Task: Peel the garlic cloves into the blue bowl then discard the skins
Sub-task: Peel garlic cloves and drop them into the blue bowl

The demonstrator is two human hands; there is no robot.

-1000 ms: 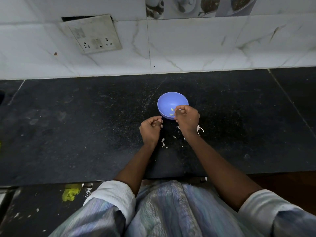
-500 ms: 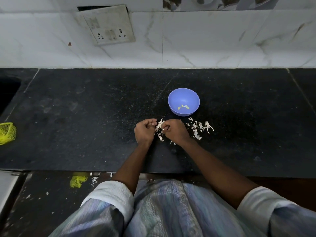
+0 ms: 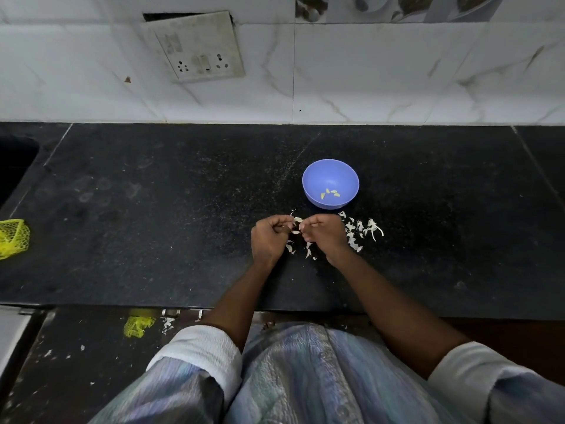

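Both grips closed: your left hand (image 3: 269,240) and right hand (image 3: 325,237) pinch one garlic clove (image 3: 296,225) mid-frame, just below blue bowl (image 3: 312,182), skins (image 3: 362,232) on counter (image 3: 153,209).

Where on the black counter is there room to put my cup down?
The counter is bare between the yellow net and the left hand, also right of the skins. It is crowded below the bowl, where both hands work; the right hand is among the skins.

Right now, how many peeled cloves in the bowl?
3. All lie together on the near side of the bowl's floor: left clove, middle clove, right clove. The whole inside shows, so none seem hidden.
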